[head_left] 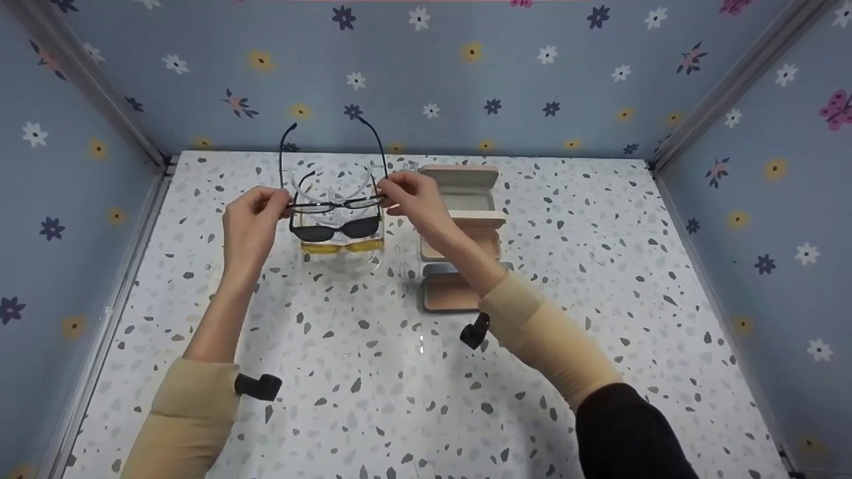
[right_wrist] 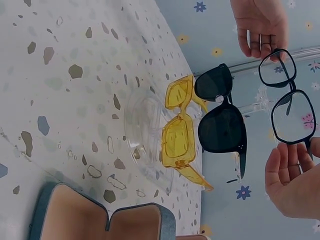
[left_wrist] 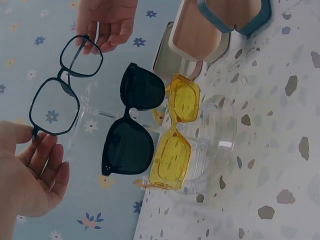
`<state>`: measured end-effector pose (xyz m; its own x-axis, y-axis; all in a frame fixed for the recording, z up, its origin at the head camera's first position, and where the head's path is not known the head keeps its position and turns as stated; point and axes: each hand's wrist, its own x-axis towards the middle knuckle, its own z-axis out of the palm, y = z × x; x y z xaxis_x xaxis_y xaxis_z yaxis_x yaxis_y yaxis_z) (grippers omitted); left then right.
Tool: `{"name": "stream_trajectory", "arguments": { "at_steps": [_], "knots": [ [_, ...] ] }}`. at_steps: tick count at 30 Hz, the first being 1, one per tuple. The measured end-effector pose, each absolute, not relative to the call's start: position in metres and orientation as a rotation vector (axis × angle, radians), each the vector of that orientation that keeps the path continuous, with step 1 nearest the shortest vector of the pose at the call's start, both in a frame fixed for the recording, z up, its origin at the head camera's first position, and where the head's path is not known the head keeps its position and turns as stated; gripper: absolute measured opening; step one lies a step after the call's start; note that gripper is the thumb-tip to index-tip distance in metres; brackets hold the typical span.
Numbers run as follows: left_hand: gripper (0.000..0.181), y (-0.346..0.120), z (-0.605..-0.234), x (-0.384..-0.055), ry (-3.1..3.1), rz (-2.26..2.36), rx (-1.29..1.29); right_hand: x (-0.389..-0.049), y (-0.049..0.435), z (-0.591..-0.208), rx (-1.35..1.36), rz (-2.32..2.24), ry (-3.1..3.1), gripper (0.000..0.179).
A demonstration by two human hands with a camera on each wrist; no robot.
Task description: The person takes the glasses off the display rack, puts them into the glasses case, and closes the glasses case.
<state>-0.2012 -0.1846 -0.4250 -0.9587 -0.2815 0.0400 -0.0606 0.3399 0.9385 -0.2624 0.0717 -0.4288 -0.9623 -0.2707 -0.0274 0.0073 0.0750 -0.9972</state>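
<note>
Black sleeve [head_left: 629,432] nearest camera; left hand [head_left: 250,225] and right hand [head_left: 421,203], fingertips pinched closed, hold opposite hinge ends of black-framed glasses [head_left: 338,205] near top of clear stand [left_wrist: 227,145]. Judged light, springy, scratch-prone: grip by hinges, off lenses.

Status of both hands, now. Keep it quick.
Left hand: closed, pinching one end of the clear glasses.
Right hand: closed, pinching the other end of the same glasses.
</note>
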Motion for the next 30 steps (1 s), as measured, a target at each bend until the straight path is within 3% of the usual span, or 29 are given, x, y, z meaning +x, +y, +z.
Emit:
{"name": "stream_trajectory", "arguments": {
  "at_steps": [15, 22, 30],
  "knots": [
    [0.027, -0.13, -0.432, -0.17, -2.2, -1.642, 0.19, -0.224, 0.12, -0.424, -0.334, -2.144, 2.121, 0.019],
    [0.021, -0.098, -0.445, -0.159, -2.162, -1.679, 0.136, -0.203, 0.152, -0.436, -0.311, -2.177, 2.151, 0.03],
    [0.013, -0.068, -0.464, -0.147, -2.126, -1.699, 0.093, -0.178, 0.182, -0.456, -0.262, -2.248, 2.12, 0.025]
  ]
}}
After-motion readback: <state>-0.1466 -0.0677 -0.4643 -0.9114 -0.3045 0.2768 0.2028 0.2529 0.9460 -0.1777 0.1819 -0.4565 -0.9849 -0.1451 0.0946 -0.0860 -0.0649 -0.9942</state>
